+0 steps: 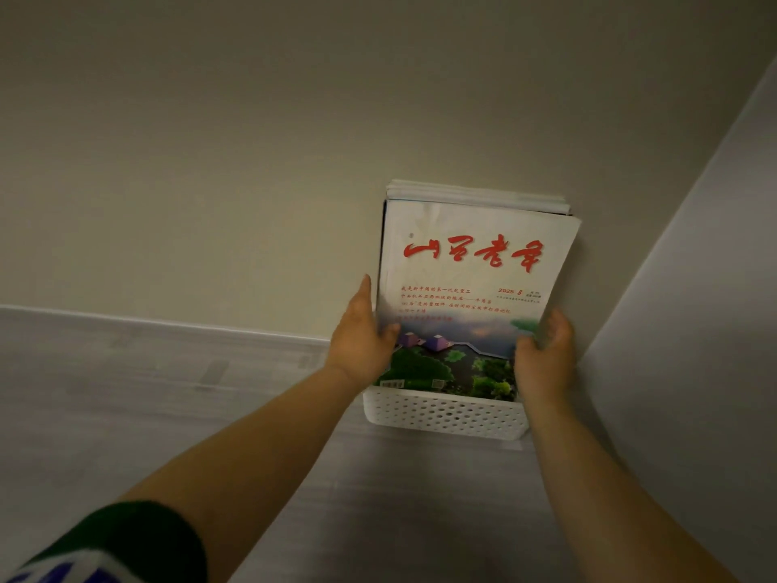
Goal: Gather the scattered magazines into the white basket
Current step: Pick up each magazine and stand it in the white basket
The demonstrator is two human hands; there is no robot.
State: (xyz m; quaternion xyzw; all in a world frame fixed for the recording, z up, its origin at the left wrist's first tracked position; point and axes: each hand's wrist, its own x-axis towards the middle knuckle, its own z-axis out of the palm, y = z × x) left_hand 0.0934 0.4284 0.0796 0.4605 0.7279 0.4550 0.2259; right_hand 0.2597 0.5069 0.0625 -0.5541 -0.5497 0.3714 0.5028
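— Where are the magazines point(475, 288) sitting?
— They are standing upright in the white basket point(445, 416), which is resting on the floor point(168, 393) beside the wall point(252, 162).
— And the grip?
— The left hand point(361, 338) is clamping the stack's left edge, thumb lying on the front cover. The right hand point(546, 355) is curling round the right edge.

Glossy paper magazine point(475, 296), perforated plastic basket point(445, 416)

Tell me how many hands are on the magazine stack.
2. The left hand grips the magazine stack at its left edge; the right hand grips its right edge. No other hand shows.
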